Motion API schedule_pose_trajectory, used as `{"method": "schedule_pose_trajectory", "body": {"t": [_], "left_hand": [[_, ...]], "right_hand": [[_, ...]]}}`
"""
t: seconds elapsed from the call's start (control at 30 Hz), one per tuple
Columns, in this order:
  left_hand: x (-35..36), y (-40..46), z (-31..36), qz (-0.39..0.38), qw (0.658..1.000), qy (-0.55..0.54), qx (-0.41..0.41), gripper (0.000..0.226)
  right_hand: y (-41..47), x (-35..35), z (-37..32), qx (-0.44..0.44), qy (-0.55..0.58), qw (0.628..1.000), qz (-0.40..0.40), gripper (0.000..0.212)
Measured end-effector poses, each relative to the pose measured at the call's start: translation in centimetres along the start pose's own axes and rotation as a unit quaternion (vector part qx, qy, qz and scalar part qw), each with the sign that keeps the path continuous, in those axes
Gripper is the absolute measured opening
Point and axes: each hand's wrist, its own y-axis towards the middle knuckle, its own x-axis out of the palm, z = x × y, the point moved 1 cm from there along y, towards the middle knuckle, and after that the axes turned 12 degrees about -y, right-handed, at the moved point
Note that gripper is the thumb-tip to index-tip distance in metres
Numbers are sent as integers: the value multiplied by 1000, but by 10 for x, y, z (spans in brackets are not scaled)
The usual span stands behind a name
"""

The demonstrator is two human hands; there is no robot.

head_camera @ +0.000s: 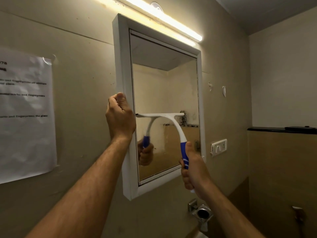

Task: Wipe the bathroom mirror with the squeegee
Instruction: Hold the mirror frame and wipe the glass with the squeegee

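Wrapped around the blue grip of a white squeegee (173, 127), the right hand (193, 170) holds the tool upright with the thumb pressed along the handle. Its blade lies level against the glass of the mirror (164, 86), a little below mid-height, reaching from the left edge of the glass most of the way across. The curved white neck drops from the blade down to the hand near the lower right corner of the frame. A reflection of the squeegee and the fist shows in the glass just left of the handle.

Fingers of the left hand (120, 115) curl around the outer left edge of the white mirror frame (122, 66), clenched on it at about the blade's height.

Above the mirror a lit tube light (171, 19) runs along the wall. A printed paper sheet (25, 114) is stuck to the wall at the left; a switch plate (219, 147) sits to the right of the frame.
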Motion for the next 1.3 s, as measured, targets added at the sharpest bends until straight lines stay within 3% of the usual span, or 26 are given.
{"method": "schedule_pose_trajectory", "body": {"t": [0.33,0.67,0.93,1.1,1.3], "left_hand": [[-2,-9,-7,11,1000,-1,9,43],[-10,-42,-27,13,1000,14,-6,42],[-10,-42,-25,24,999,35,5,39],[-11,-43,-22,17,999,35,-3,40],[-1,-26,10,33,992,21,-118,41]], "right_hand": [[8,-4,-30,-40,-23,999,11,59],[-17,3,30,10,-13,1000,-17,64],[4,-8,-1,-30,-19,999,3,56],[1,-10,20,-24,-31,999,-14,56],[-6,-16,33,-22,-25,999,-26,52]]}}
